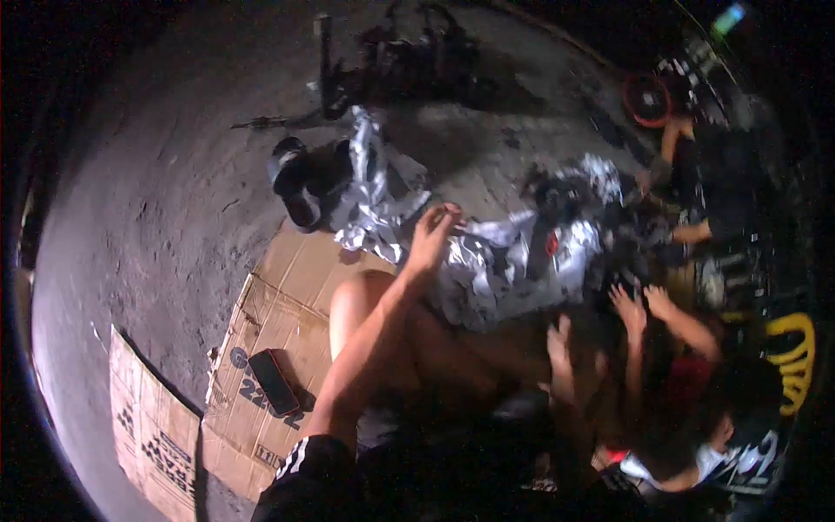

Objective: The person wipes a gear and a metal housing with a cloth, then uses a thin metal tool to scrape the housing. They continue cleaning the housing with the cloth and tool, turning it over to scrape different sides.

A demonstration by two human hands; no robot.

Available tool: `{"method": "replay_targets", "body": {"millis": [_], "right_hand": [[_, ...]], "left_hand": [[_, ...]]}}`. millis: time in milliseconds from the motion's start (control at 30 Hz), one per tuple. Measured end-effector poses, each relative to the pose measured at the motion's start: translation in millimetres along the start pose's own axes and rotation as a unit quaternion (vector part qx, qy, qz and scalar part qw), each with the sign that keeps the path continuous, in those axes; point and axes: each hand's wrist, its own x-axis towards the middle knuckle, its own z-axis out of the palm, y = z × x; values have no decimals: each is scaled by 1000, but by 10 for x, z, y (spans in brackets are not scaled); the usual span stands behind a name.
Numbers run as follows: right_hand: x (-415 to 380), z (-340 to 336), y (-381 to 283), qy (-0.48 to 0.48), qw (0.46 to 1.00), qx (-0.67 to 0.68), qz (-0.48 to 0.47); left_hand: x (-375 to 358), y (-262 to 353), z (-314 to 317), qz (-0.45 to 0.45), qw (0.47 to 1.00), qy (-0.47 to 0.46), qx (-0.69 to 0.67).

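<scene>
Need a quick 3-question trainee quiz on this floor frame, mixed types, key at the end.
1. True or false: the left hand rests on the crinkled silver sheet.
2. What dark flat object lies on the cardboard left of the wearer's knee? A) phone B) wrench C) glove
3. Fill in: the right hand is ____ with spread fingers, holding nothing.

Key: 1 true; 2 A, the phone; 3 open. A second person at lower right also reaches towards the pile.
</scene>
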Motion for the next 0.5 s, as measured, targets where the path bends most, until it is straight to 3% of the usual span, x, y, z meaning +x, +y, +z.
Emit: {"method": "replay_targets", "body": {"millis": [33, 100, 133, 167, 200, 233, 300, 333, 400, 500], "right_hand": [[40, -281, -705, -124, 986, 32, 106], [29, -49, -684, 51, 989, 135, 29], [131, -250, -995, -80, 979, 144, 118], [179, 373, 67, 29, 995, 98, -1], [174, 125, -295, -48, 994, 100, -14], [159, 168, -390, -11, 994, 101, -39], [166, 166, -574, 38, 993, 99, -57], [167, 95, -694, -5, 989, 141, -39], [185, 34, -793, -44, 982, 182, -15], [209, 45, -784, -84, 959, 269, 5]], "left_hand": [[-18, -67, 31, -15, 999, -7, 30], [-72, -136, 123, -33, 997, -36, 66], [-113, -158, 171, -42, 985, -56, 159], [-149, -165, 224, -45, 965, -75, 249], [-230, -183, 270, 2, 933, -111, 342], [-340, -197, 283, 52, 890, -143, 429], [-198, -1319, -154, 203, 666, -312, 646], [-304, -1216, -4, 207, 663, -323, 643], [-567, -674, 374, -101, 620, -386, 676], [-657, -589, 471, -79, 627, -390, 670]]}}
